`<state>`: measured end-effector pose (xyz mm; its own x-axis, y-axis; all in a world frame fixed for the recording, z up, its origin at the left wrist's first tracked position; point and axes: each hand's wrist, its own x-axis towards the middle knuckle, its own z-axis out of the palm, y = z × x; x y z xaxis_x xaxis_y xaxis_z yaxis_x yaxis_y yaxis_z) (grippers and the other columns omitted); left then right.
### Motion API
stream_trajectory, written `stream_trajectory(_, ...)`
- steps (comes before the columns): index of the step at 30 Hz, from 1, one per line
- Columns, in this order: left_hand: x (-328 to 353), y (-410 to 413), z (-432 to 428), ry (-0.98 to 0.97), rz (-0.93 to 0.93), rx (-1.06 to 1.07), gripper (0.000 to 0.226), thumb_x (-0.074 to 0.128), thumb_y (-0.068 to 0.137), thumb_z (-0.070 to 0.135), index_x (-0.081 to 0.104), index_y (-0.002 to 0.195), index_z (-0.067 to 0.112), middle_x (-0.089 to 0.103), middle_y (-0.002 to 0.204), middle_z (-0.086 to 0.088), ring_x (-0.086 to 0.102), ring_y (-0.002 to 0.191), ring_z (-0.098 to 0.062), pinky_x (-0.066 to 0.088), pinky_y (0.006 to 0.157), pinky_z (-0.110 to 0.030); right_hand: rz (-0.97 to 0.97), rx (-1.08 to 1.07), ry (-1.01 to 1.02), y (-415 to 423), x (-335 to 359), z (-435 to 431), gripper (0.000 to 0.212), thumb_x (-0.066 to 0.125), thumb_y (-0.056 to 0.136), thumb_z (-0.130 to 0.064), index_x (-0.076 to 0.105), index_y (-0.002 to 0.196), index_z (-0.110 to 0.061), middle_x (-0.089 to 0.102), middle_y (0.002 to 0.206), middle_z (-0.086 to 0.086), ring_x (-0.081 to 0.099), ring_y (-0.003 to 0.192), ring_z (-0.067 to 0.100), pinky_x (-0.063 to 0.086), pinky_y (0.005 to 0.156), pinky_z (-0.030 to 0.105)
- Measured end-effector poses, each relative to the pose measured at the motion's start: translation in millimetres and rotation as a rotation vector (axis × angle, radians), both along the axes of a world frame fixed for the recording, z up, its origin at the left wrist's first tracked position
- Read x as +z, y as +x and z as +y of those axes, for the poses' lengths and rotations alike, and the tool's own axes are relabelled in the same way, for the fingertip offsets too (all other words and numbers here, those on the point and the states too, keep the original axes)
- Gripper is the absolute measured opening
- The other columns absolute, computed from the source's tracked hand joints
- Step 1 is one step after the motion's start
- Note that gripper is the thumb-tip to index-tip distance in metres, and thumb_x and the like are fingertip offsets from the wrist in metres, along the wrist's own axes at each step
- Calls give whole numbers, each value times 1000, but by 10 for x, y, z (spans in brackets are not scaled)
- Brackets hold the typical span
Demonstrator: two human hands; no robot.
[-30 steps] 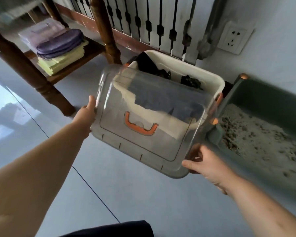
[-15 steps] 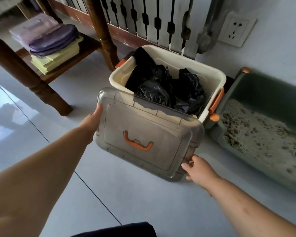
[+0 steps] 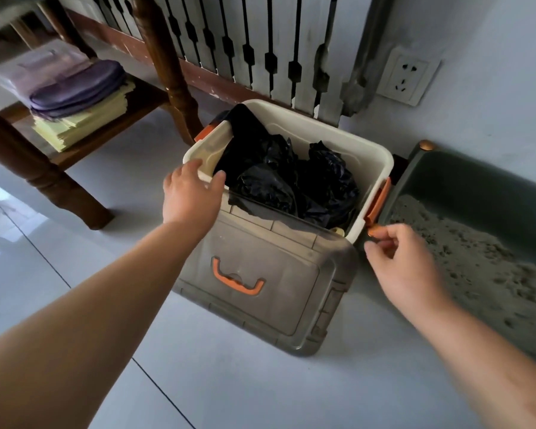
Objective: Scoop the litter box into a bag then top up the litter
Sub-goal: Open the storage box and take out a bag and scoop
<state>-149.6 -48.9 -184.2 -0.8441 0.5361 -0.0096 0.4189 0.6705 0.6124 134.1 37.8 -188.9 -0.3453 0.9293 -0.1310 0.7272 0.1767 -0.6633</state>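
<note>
A cream storage bin [image 3: 347, 140] stands open on the floor, stuffed with crumpled black plastic bags [image 3: 279, 178]. Its clear lid [image 3: 260, 283] with an orange handle leans against the bin's near side, resting on the floor. My left hand [image 3: 189, 193] hovers with spread fingers over the bin's left rim, by the bags. My right hand [image 3: 403, 261] hangs with loosely curled fingers beside the bin's orange right latch [image 3: 378, 202], holding nothing. To the right sits the dark green litter box [image 3: 464, 187], filled with clumpy grey litter [image 3: 483, 264].
A wooden table leg [image 3: 44, 178] and low shelf with folded purple and yellow cloths [image 3: 75, 97] stand at left. A radiator [image 3: 260, 48] and wall socket [image 3: 406, 75] are behind the bin. Pale floor tiles [image 3: 229, 382] stretch in front.
Both hands have set the lid down against the bin and let go of it. The left hand moved up to the bin's rim; the right hand moved up beside the latch.
</note>
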Motion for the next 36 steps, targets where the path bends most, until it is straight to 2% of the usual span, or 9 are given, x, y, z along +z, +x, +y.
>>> stream_trajectory(5,249,294,285,-82,68,-415,53,58,92,50,52,139,27,49,145,-6,33,141,-24,36,112,-45,-284,241,177,-283,271,248,34,52,91,-50,71,97,-23,59,102,2,54,95,21,49,76,30)
stream_trajectory(8,308,466,634,-486,115,-620,87,56,84,69,28,154,26,36,156,-8,5,151,-33,11,120,-57,-631,383,55,-525,284,369,54,38,90,-65,73,99,-24,65,101,6,55,98,29,48,84,37)
stream_trajectory(10,278,576,827,-689,112,-674,92,57,76,76,34,150,25,35,156,-9,-1,151,-37,2,117,-64,-721,393,-54,-628,239,451,65,37,86,-72,70,94,-17,65,92,8,59,88,28,50,73,36)
stream_trajectory(13,175,649,963,-802,135,-675,51,66,82,55,59,121,24,49,144,-9,9,149,-39,0,113,-69,-745,329,-162,-733,242,523,61,51,81,-69,64,93,-10,64,88,11,62,81,27,47,63,33)
stream_trajectory(17,71,455,937,-615,273,-554,13,56,90,23,64,100,19,61,102,-8,47,119,-35,27,109,-56,-751,263,-218,-809,287,541,45,61,87,-47,61,104,-6,65,96,11,62,81,25,44,62,30)
stream_trajectory(20,87,201,898,-427,284,-391,19,52,92,24,65,106,23,65,101,-8,54,108,-33,42,94,-45,-722,198,-179,-788,266,522,34,59,88,-40,63,102,-9,64,90,9,63,78,26,44,57,30)
stream_trajectory(24,17,-66,798,-354,246,-269,17,48,93,23,63,98,19,66,94,-12,57,101,-36,51,84,-46,-825,287,-47,-852,325,432,48,50,88,-61,59,92,-15,60,85,4,59,78,22,49,64,30)
stream_trajectory(29,-36,-71,695,-375,197,-262,22,46,97,24,63,108,18,63,98,-12,52,111,-36,50,86,-46,-1057,448,-110,-1121,388,501,28,57,85,-40,61,93,-14,56,82,4,60,79,23,47,71,30)
stream_trajectory(36,-10,-61,653,-308,151,-265,24,45,98,27,64,111,19,64,96,-10,52,112,-32,52,80,-43,-586,221,-122,-888,598,621,39,64,79,-46,58,79,-7,66,74,7,64,65,29,52,59,32)
